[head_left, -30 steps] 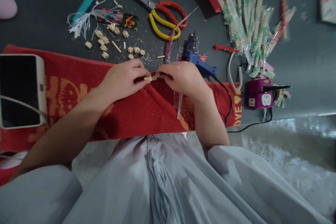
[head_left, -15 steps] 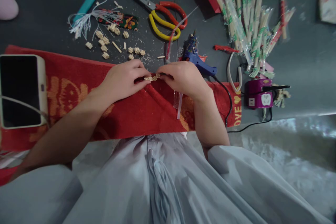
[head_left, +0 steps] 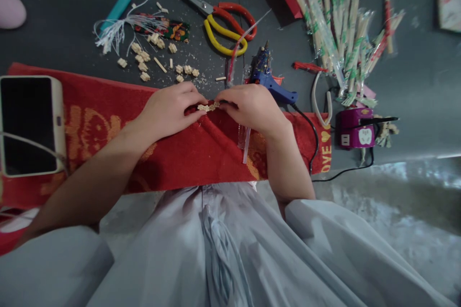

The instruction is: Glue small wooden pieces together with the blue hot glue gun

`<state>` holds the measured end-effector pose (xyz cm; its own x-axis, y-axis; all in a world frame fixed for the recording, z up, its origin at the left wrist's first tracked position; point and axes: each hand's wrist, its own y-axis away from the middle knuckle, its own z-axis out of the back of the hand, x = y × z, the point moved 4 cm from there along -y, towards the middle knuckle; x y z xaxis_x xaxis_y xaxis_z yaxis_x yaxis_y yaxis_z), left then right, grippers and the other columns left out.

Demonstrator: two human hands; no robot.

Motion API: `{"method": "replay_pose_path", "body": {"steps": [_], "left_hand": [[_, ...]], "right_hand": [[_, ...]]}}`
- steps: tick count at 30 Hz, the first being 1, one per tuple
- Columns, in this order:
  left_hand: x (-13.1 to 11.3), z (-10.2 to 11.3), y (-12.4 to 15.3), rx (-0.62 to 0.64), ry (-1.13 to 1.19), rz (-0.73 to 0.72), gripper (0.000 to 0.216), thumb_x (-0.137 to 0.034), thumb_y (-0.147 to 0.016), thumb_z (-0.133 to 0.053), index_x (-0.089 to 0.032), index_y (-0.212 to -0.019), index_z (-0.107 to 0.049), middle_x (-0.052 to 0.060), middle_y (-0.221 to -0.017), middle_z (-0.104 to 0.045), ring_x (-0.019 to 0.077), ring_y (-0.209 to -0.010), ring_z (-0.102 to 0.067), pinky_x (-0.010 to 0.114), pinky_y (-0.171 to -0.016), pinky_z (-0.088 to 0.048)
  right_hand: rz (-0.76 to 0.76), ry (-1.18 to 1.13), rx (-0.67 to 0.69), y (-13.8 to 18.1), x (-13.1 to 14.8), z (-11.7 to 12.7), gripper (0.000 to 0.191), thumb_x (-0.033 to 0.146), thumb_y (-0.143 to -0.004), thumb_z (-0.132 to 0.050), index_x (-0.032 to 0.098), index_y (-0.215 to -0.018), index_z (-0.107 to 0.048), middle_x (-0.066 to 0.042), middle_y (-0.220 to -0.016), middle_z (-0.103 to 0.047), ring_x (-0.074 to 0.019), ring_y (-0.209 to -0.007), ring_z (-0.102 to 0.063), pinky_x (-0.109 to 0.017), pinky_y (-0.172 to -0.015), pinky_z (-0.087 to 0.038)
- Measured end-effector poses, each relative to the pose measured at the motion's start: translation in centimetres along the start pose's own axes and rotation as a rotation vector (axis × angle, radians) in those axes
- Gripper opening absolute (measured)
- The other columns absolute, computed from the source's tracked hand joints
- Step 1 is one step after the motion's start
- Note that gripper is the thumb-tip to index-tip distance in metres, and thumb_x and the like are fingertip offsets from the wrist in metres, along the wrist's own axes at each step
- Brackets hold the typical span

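Observation:
My left hand (head_left: pixel 169 108) and my right hand (head_left: pixel 252 105) meet over a red towel (head_left: pixel 187 153). Both pinch a short row of small pale wooden pieces (head_left: pixel 208 106) between their fingertips. The fingers of each hand are curled in against it. A clear glue stick (head_left: pixel 246 146) lies on the towel under my right wrist. A blue glue gun (head_left: pixel 268 79) lies just behind my right hand.
Several loose pale wooden bits (head_left: pixel 151 60) lie on the dark table behind the towel. Red and yellow scissors (head_left: pixel 225 24), a teal lighter (head_left: pixel 117 7), wrapped chopsticks (head_left: pixel 334 29), a purple power adapter (head_left: pixel 355 129) and a phone (head_left: pixel 30 124) surround the hands.

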<state>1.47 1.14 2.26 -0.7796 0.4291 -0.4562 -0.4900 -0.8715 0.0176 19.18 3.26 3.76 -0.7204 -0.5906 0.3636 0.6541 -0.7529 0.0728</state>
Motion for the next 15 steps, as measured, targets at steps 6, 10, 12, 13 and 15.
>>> {"method": "replay_pose_path", "body": {"steps": [6, 10, 12, 13, 15], "left_hand": [[-0.06, 0.07, 0.02, 0.006, 0.009, 0.009, 0.034, -0.039, -0.096, -0.053, -0.02, -0.116, -0.074, 0.008, -0.11, -0.068, 0.0238, -0.103, -0.065, 0.034, -0.088, -0.05], [-0.05, 0.06, 0.01, 0.009, 0.004, 0.008, 0.035, -0.039, -0.095, -0.054, -0.02, -0.116, -0.074, 0.009, -0.11, -0.068, 0.0246, -0.103, -0.066, 0.035, -0.088, -0.051], [-0.05, 0.06, 0.02, 0.001, 0.009, 0.005, 0.035, -0.04, -0.095, -0.054, -0.02, -0.116, -0.074, 0.009, -0.11, -0.068, 0.0247, -0.104, -0.066, 0.035, -0.088, -0.051], [-0.05, 0.07, 0.03, -0.003, 0.012, 0.005, 0.035, -0.04, -0.095, -0.053, -0.02, -0.116, -0.074, 0.008, -0.11, -0.068, 0.0245, -0.104, -0.066, 0.035, -0.088, -0.051], [-0.03, 0.09, 0.04, -0.007, 0.018, 0.007, 0.035, -0.04, -0.095, -0.053, -0.021, -0.115, -0.074, 0.008, -0.11, -0.068, 0.024, -0.103, -0.066, 0.035, -0.088, -0.051]], "right_hand": [[-0.012, 0.021, 0.014, 0.0, 0.04, 0.02, 0.032, 0.015, -0.092, -0.046, 0.017, -0.107, -0.073, -0.009, -0.098, -0.076, -0.0214, -0.087, -0.064, -0.031, -0.071, -0.038], [-0.02, 0.019, 0.008, 0.06, -0.04, 0.01, 0.032, 0.016, -0.092, -0.048, 0.018, -0.112, -0.072, -0.009, -0.1, -0.076, -0.0223, -0.089, -0.064, -0.032, -0.073, -0.039], [-0.024, 0.015, 0.008, 0.1, -0.08, 0.0, 0.032, 0.017, -0.092, -0.049, 0.018, -0.114, -0.072, -0.009, -0.1, -0.076, -0.0227, -0.09, -0.064, -0.032, -0.073, -0.039], [-0.026, 0.015, 0.007, 0.11, -0.09, 0.0, 0.032, 0.017, -0.092, -0.049, 0.018, -0.114, -0.072, -0.009, -0.1, -0.075, -0.0228, -0.09, -0.064, -0.032, -0.073, -0.039], [-0.027, 0.015, 0.003, 0.1, -0.06, -0.01, 0.031, 0.017, -0.092, -0.049, 0.018, -0.113, -0.072, -0.009, -0.1, -0.075, -0.0226, -0.089, -0.064, -0.032, -0.073, -0.039]]}}
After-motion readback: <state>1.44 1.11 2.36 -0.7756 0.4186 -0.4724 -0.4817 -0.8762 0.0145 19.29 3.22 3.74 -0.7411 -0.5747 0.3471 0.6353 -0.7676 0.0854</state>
